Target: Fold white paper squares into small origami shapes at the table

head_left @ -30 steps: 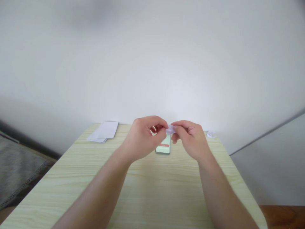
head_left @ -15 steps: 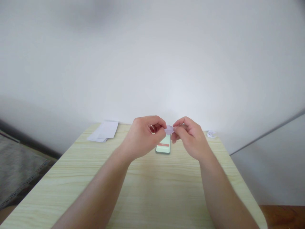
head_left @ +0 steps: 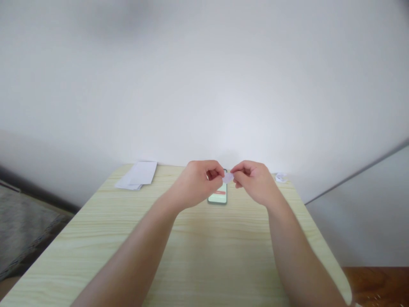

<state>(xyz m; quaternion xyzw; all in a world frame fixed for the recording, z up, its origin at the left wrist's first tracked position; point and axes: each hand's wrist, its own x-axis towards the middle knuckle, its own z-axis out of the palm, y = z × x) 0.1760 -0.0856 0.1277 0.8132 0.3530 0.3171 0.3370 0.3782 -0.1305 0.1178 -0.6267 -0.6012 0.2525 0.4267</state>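
Observation:
My left hand (head_left: 200, 183) and my right hand (head_left: 252, 181) meet above the far middle of a pale wooden table (head_left: 198, 256). Both pinch a small pale folded piece of paper (head_left: 228, 178) between thumb and fingertips, with the fingers of each hand curled. Right beneath the hands a phone (head_left: 218, 196) lies flat with its screen lit, showing a red bar. The hands hide part of the phone.
A small stack of white paper sheets (head_left: 137, 180) lies at the table's far left corner. A small crumpled white scrap (head_left: 280, 177) sits at the far right edge. A white wall stands behind the table. A grey fabric surface (head_left: 22, 230) is at the left.
Both hands have shifted slightly away from me and drawn closer together, still pinching the small paper. The view has tilted a little.

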